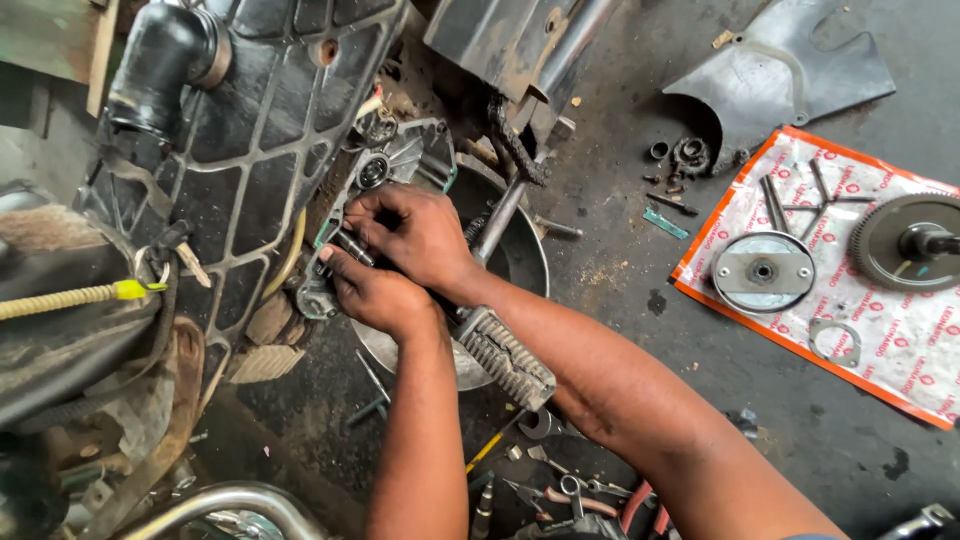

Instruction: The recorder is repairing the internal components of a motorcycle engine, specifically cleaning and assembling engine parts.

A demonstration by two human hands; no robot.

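Fingers of your left hand (375,292) and right hand (415,235) pinch a small metal shaft (352,247) against the engine casing (395,160)

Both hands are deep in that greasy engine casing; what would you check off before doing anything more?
1. Both hands on the short metal shaft: left hand and right hand pinch it: ok.
2. Shaft seated in the grey ribbed engine casing: cannot tell, fingers hide it.
3. Removed round metal disc and toothed gear kept on the red-and-white printed sheet: ok.
4. Small nuts and washers lie loose on the dirty floor: not ok.
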